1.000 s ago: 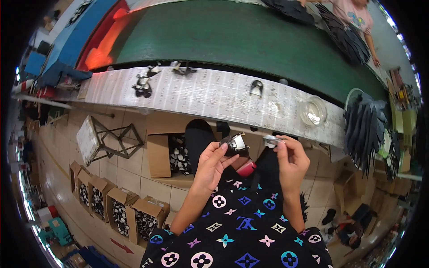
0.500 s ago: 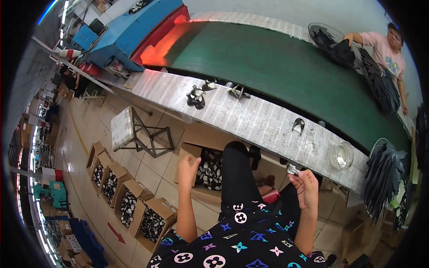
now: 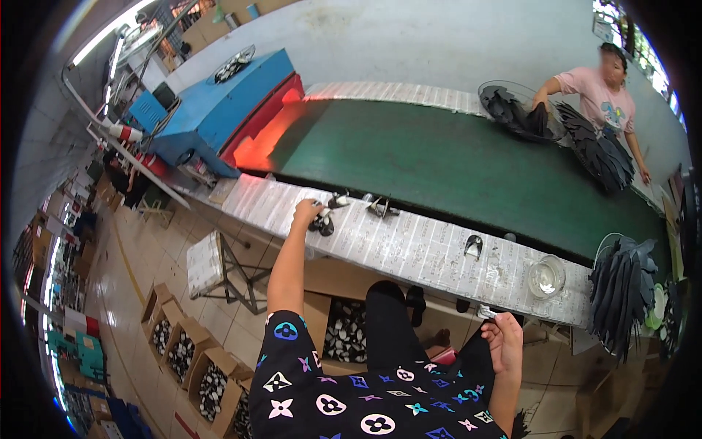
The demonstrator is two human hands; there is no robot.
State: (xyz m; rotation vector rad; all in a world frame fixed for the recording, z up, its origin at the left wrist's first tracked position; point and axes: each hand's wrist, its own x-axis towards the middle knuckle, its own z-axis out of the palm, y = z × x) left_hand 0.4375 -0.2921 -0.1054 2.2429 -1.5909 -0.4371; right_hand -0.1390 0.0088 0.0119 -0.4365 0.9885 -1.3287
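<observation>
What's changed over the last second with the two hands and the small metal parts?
The left hand left the lap and reached out to the black-and-metal clips on the silvery ledge; whether it grips them is unclear. The right hand stayed low, still pinching a small metal piece. The glass bowl is unmoved.

I see a long pale worktop [image 3: 409,245] running across, with a wide green conveyor belt [image 3: 453,164] beyond it and a blue machine [image 3: 219,110] at its far left. The far wall [image 3: 409,44] is plain grey. Open cardboard boxes [image 3: 194,366] sit on the shiny tiled floor [image 3: 131,271] at near left. A strip light [image 3: 110,33] glows at upper left.
</observation>
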